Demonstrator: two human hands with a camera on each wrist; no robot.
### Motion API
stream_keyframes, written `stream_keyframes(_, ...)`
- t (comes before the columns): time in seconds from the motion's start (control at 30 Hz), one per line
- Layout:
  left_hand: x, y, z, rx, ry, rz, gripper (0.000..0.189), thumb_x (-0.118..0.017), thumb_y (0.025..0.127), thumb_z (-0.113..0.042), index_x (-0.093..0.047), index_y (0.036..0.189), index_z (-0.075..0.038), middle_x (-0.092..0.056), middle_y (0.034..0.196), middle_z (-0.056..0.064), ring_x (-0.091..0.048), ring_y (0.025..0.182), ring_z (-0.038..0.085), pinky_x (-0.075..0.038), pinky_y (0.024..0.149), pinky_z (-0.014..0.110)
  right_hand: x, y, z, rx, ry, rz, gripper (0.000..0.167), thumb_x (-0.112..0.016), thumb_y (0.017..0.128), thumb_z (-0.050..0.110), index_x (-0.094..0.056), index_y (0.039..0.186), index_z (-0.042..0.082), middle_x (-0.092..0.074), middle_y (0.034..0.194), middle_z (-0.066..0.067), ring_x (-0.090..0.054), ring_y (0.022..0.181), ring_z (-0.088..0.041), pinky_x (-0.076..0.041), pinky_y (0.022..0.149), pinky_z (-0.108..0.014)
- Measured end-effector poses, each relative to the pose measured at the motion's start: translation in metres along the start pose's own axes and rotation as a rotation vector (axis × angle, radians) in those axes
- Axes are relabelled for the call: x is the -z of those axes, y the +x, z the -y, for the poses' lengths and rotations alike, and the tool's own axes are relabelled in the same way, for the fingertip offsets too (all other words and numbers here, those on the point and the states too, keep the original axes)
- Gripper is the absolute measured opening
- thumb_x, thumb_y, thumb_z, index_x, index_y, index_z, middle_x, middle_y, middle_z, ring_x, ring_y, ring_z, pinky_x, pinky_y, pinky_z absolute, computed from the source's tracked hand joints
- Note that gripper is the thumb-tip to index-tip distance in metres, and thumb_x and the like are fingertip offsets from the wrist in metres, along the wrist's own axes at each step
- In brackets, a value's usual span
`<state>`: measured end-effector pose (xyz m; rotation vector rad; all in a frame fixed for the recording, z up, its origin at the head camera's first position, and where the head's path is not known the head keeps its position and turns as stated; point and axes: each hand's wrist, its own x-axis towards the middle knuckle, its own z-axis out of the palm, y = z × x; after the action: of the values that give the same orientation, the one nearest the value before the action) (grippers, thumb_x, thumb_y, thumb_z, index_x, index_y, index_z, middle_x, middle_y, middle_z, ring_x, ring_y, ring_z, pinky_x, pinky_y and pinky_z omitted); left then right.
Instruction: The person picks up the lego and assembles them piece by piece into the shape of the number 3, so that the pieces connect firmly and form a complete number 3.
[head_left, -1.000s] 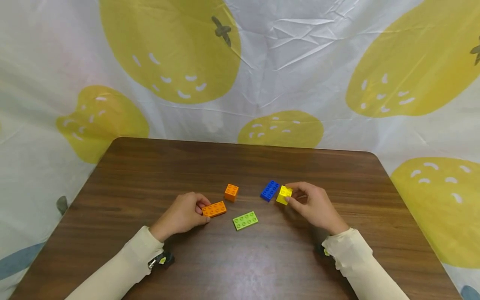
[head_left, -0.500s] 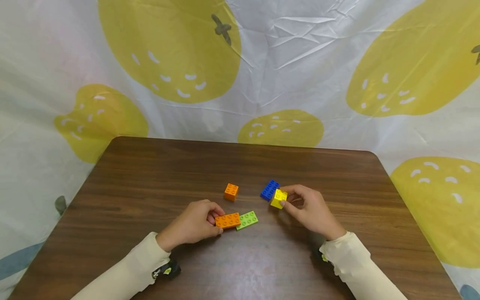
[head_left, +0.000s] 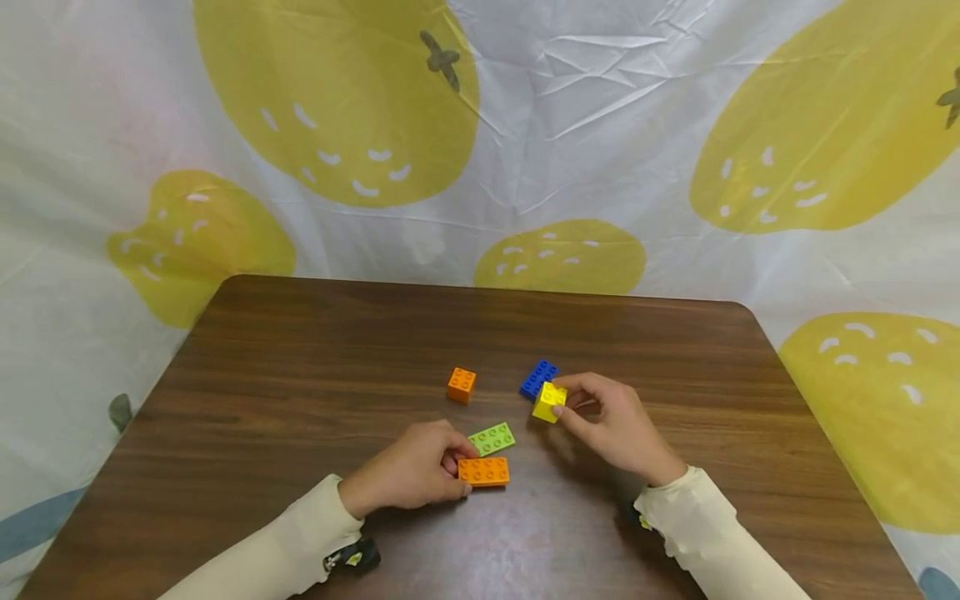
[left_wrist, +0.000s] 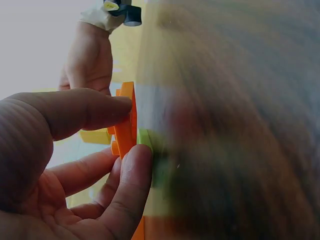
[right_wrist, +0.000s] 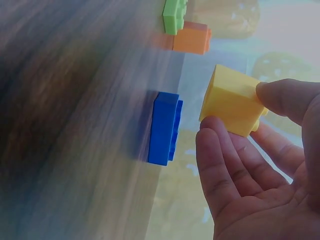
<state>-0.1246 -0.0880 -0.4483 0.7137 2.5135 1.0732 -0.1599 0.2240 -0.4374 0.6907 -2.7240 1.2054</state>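
My left hand (head_left: 416, 467) pinches a flat orange toy brick (head_left: 483, 472), studs up, by its left end. Just behind it lies a light green flat brick (head_left: 492, 439), partly covered by my fingers in the head view. My right hand (head_left: 618, 425) pinches a yellow square brick (head_left: 550, 402) between thumb and fingers. In the right wrist view the yellow brick (right_wrist: 232, 102) is held above the table, apart from the blue brick (right_wrist: 165, 129). Seen from the head, the yellow brick overlaps the near end of that blue brick (head_left: 537, 377).
A square orange brick (head_left: 461, 384) stands on the dark wooden table (head_left: 337, 333), behind the green one. A cloth (head_left: 420, 237) printed with yellow fruit hangs beyond the table's far edge.
My left hand has carried the flat orange brick right and nearer, past the green brick's left end to in front of it. My right hand has moved the yellow brick slightly left and nearer.
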Motion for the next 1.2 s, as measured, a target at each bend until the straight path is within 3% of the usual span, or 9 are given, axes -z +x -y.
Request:
stream_keyframes(0.33, -0.003, 0.002, -0.002, -0.012, 0.003, 0.015, 0.048, -0.089, 0.081, -0.012, -0.076, 0.127, -0.002, -0.06, 0.093, 0.0, -0.054, 0.077, 0.006, -0.046, 0.066, 0.019, -0.005, -0.002, 0.005, 0.043, 0.038, 0.005, 0.034, -0.082, 0.09, 0.005, -0.073, 0.123, 0.008, -0.076, 0.1, -0.001, -0.074, 0.088, -0.017, -0.065, 0.08, -0.042)
stream_keyframes(0.53, -0.007, 0.005, 0.004, -0.028, 0.016, 0.002, 0.048, -0.089, 0.083, -0.013, -0.075, 0.129, -0.006, -0.061, 0.095, -0.003, -0.055, 0.08, 0.007, -0.048, 0.069, 0.019, -0.009, -0.004, 0.009, 0.074, 0.052, 0.025, 0.035, -0.083, 0.09, 0.006, -0.073, 0.123, 0.009, -0.077, 0.102, -0.001, -0.075, 0.088, -0.015, -0.065, 0.078, -0.036)
stream_keyframes(0.7, -0.01, 0.006, 0.006, -0.054, 0.011, -0.033, 0.039, -0.091, 0.082, -0.014, -0.077, 0.119, -0.01, -0.065, 0.097, -0.005, -0.059, 0.083, 0.007, -0.052, 0.074, 0.02, -0.011, -0.006, 0.016, 0.068, 0.051, 0.047, 0.034, -0.083, 0.091, 0.008, -0.073, 0.124, 0.01, -0.076, 0.107, 0.0, -0.074, 0.089, -0.011, -0.064, 0.079, -0.029)
stream_keyframes(0.83, -0.011, 0.006, 0.006, -0.055, -0.006, -0.042, 0.033, -0.092, 0.081, -0.014, -0.076, 0.109, -0.014, -0.065, 0.096, -0.006, -0.06, 0.083, 0.007, -0.052, 0.075, 0.02, -0.013, -0.007, 0.021, 0.062, 0.055, 0.07, 0.034, -0.082, 0.093, 0.009, -0.072, 0.125, 0.009, -0.076, 0.111, -0.002, -0.075, 0.091, -0.014, -0.065, 0.081, -0.034)
stream_keyframes(1.2, -0.012, 0.009, 0.007, -0.044, -0.019, -0.029, 0.03, -0.094, 0.078, -0.014, -0.079, 0.104, -0.011, -0.066, 0.09, -0.005, -0.06, 0.079, 0.004, -0.053, 0.072, 0.019, -0.023, -0.011, 0.025, 0.078, 0.07, 0.154, 0.034, -0.08, 0.094, 0.01, -0.072, 0.126, 0.01, -0.075, 0.113, -0.001, -0.073, 0.091, -0.012, -0.065, 0.081, -0.032)
